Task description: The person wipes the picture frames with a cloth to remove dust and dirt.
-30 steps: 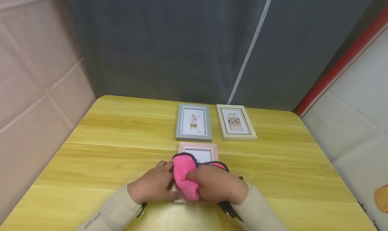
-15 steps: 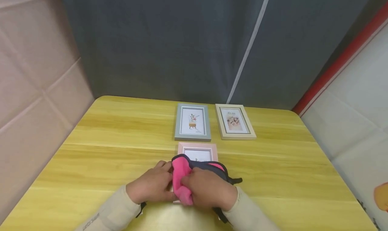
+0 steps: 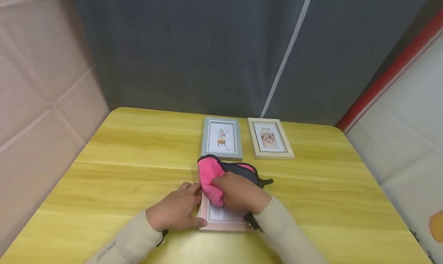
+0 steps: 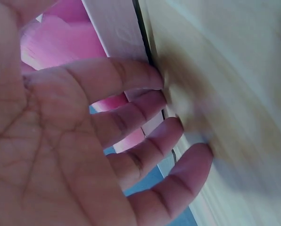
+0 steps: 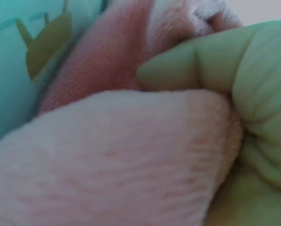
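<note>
A pink picture frame [image 3: 226,227] lies flat near the front middle of the table, its upper part hidden by a cloth. My right hand [image 3: 239,192] grips that pink and dark grey cloth [image 3: 209,171], bunched, on the frame's face. In the right wrist view, pink fleece [image 5: 103,160] folds between thumb and fingers. Along the frame's left side rests my left hand [image 3: 175,208], with its thumb at the near left corner. The left wrist view shows slightly bent fingers [image 4: 126,117] whose tips touch the frame's side edge and the tabletop.
Behind the pink frame lies a blue-grey picture frame [image 3: 205,141] with a plant print. To its right is a cream frame [image 3: 287,146] with a flower print. A dark grey panel [image 3: 180,56] stands beyond the yellow wooden table [image 3: 138,148].
My right hand has moved the cloth away from me up the pink frame, uncovering its near part and reaching the blue-grey frame's near edge. The left hand has stayed in place.
</note>
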Available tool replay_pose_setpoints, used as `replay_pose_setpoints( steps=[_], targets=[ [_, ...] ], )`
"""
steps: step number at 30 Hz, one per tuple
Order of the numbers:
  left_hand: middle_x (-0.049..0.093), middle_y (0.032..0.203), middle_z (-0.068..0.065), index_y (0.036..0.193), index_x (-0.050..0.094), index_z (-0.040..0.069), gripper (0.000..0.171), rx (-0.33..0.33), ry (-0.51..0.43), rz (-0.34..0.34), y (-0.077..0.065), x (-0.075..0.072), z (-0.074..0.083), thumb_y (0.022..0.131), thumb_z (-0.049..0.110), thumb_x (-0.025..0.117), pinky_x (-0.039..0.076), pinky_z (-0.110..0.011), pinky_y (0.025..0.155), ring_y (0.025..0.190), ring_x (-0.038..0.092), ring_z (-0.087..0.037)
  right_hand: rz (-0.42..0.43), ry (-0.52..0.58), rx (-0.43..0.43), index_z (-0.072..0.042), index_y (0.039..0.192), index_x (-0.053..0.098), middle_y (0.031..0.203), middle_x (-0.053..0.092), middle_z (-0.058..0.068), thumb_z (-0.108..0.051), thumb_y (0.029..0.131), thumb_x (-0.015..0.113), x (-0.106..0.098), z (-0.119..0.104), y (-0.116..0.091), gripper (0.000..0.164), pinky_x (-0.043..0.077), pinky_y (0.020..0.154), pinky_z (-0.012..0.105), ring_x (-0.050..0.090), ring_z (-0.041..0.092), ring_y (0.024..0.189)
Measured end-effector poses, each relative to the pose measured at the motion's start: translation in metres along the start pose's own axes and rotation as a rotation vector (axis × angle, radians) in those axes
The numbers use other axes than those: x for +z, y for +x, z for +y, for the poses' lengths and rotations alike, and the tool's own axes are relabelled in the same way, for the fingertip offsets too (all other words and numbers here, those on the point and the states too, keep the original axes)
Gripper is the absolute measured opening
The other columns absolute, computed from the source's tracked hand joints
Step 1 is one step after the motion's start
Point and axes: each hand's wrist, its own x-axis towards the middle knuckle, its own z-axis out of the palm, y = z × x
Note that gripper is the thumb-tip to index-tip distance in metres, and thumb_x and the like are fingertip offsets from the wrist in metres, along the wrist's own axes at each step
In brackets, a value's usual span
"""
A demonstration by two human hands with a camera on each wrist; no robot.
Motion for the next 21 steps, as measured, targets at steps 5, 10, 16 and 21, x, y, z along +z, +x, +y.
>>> replay_pose_setpoints(
  steps=[5,10,16,21],
  targets=[
    [0.053,0.135,-0.015,0.094,0.072,0.001,0.049,-0.022,-0.07,0.038,0.001,0.001,0.002,0.078,0.046,0.079,0.049,-0.047,0.091,0.116,0.048,-0.029,0.021,0.012,-0.233,-0.025,0.087,0.065,0.074,0.053,-0.016,-0.002,0.082,0.068,0.0,-0.01,-0.033,0.024,0.045,0.069,0.018,0.05,0.003,0.07],
    [0.058,0.127,-0.011,0.095,0.072,0.003,0.044,-0.054,-0.096,0.091,0.005,0.005,0.003,0.069,0.036,0.083,0.05,-0.045,0.086,0.109,0.049,-0.027,0.014,-0.08,-0.328,-0.025,0.109,0.071,0.097,0.066,-0.019,-0.008,0.085,0.07,0.014,-0.019,-0.056,0.03,0.046,0.093,0.021,0.06,0.004,0.099],
    [0.054,0.132,-0.015,0.127,0.062,0.0,0.075,-0.065,-0.13,0.113,0.006,0.006,0.0,0.066,0.036,0.086,0.048,-0.046,0.094,0.112,0.05,-0.029,0.074,-0.127,-0.357,-0.021,0.118,0.071,0.111,0.068,-0.016,-0.006,0.082,0.07,0.025,-0.017,-0.058,0.039,0.041,0.102,0.024,0.059,0.008,0.113],
    [0.049,0.14,-0.014,0.146,0.048,0.003,0.084,-0.027,-0.119,0.138,0.008,0.006,-0.005,0.076,0.035,0.082,0.047,-0.044,0.096,0.115,0.05,-0.028,0.076,-0.111,-0.348,-0.022,0.119,0.071,0.111,0.067,-0.017,-0.004,0.082,0.07,0.026,-0.014,-0.058,0.041,0.042,0.1,0.023,0.058,0.008,0.11]
  ],
)
